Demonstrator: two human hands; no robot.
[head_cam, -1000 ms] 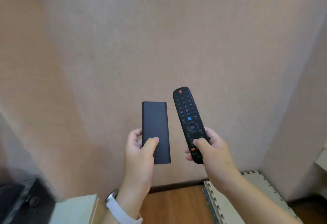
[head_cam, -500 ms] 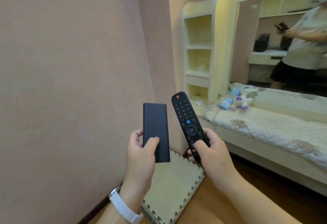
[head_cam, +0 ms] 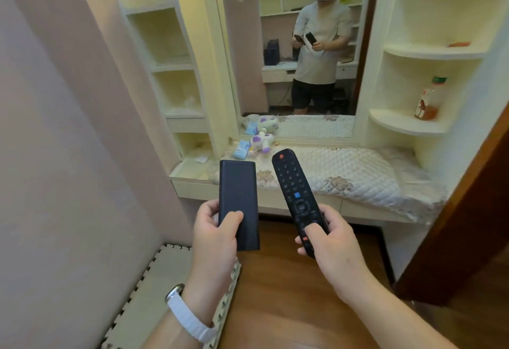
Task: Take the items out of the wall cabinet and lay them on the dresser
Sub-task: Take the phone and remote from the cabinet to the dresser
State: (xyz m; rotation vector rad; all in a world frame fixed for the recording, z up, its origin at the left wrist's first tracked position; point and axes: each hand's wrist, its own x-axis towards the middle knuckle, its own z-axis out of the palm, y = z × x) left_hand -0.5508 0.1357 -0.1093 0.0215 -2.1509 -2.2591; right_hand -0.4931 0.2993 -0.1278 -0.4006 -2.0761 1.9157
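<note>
My left hand (head_cam: 213,234) grips a flat dark power bank (head_cam: 238,197) by its lower end, held upright. My right hand (head_cam: 329,237) holds a black remote control (head_cam: 293,189) with a red button at its top and a blue one mid-way. Both are held in the air in front of the dresser (head_cam: 358,212), whose top is covered by a white quilted cloth (head_cam: 344,172). A toy figure in white and purple (head_cam: 261,142) and a small blue packet (head_cam: 241,150) lie at the dresser's back left, below the mirror (head_cam: 248,45).
Cream shelves (head_cam: 170,65) flank the mirror on the left, and curved shelves on the right carry a bottle (head_cam: 429,99). A dark wooden door edge (head_cam: 468,197) stands at right. A foam puzzle mat (head_cam: 154,280) lies by the pink wall (head_cam: 55,156). The mirror reflects a person.
My view has swung right from the bare pink wall to face the dresser and mirror. Both hands keep the same grip on the power bank and the remote.
</note>
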